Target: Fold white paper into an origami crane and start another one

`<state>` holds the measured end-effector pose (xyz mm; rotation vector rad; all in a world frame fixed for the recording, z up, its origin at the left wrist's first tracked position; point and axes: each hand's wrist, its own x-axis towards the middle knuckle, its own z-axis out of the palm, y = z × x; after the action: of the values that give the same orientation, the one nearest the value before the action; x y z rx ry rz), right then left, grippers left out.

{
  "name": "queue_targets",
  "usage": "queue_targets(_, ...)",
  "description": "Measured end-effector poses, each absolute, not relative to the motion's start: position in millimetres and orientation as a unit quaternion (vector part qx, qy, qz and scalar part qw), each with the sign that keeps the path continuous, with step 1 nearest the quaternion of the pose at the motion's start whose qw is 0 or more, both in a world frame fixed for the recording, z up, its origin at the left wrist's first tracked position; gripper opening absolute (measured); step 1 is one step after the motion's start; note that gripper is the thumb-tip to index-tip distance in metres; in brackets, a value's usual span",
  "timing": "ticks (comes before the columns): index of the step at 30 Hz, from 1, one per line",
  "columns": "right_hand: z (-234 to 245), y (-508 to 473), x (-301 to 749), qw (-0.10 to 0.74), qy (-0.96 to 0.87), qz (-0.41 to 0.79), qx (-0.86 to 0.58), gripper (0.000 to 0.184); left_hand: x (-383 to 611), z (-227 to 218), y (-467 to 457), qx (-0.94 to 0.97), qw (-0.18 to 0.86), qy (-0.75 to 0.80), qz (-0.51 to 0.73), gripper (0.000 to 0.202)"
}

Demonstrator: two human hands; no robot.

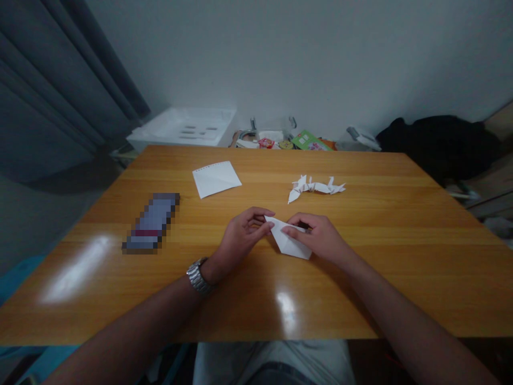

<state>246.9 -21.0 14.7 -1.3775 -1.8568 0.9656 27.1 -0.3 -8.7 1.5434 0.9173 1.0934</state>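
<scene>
Between my two hands is a folded piece of white paper (289,241), tilted just above the wooden table (240,299). My left hand (246,232) pinches its upper left corner between thumb and fingers; a metal watch is on that wrist. My right hand (318,235) grips the right side, thumb on the near face and fingers behind, partly hidden. Beyond my right hand lies a white folded-paper figure (316,187), long and spiky like a dragon. A flat white sheet (216,179) with a perforated edge rests beyond my left hand.
A pixelated, phone-like device (152,223) lies at the left of the table. Behind the far edge are a white plastic tray (180,125), a green packet (310,140) and other small items. Dark cloth (436,141) is heaped at the back right; a grey curtain (60,80) hangs left.
</scene>
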Motion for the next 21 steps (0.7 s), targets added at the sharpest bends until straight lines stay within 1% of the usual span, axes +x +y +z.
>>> queue_targets(5,14.6,-20.3,248.5,0.301,-0.711,0.362,-0.523,0.025,26.1,-8.2,0.7,0.637,0.500,0.391,0.438,0.027)
queue_targets(12,11.3,-19.4,249.4,0.308,-0.706,0.382,-0.511,0.026,24.6,-6.7,2.5,0.590,0.555,0.392,0.436,0.032)
queue_targets(21,12.2,-19.9,248.1,0.306,-0.708,0.378,-0.513,0.024,25.3,-7.8,2.7,0.554,0.567,0.412,0.448,0.034)
